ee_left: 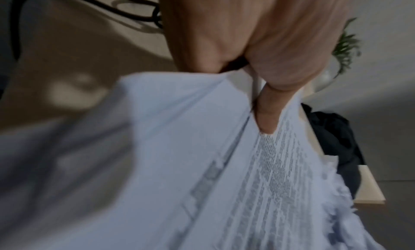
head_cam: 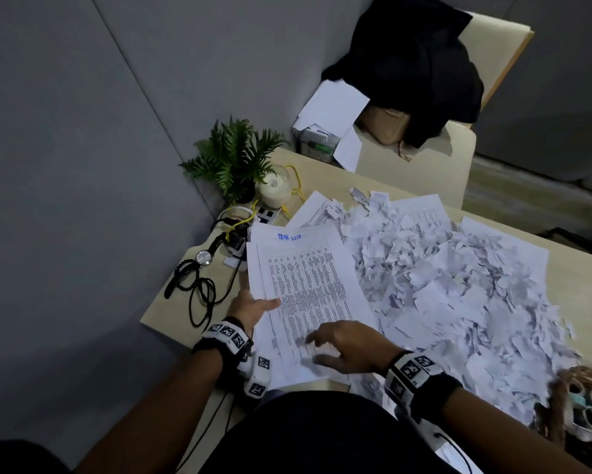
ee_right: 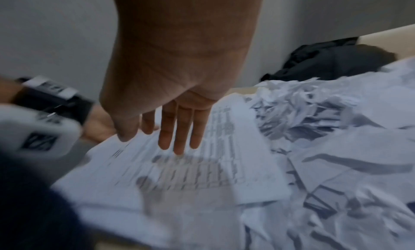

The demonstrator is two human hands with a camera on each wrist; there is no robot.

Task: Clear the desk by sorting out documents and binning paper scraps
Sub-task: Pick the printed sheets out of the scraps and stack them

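Person sorting printed pages at a paper-strewn counter.
Left hand (ee_left: 258, 46) pinches the white printed document stack (head_cam: 305, 285), thumb on top in its wrist view; right hand (ee_right: 170, 97) hovers flat-fingered above it; torn white paper scraps (head_cam: 459, 285) heaped just beside on the beige wooden counter (head_cam: 578, 278).

Printed text on documents (head_cam: 308, 285): too small to read; left hand (head_cam: 250, 307) fingers hidden beneath sheets; desk (head_cam: 325, 165) largely buried under paper scraps (head_cam: 459, 285); basket (head_cam: 585, 401) cut by right edge; both wrist views motion-blurred
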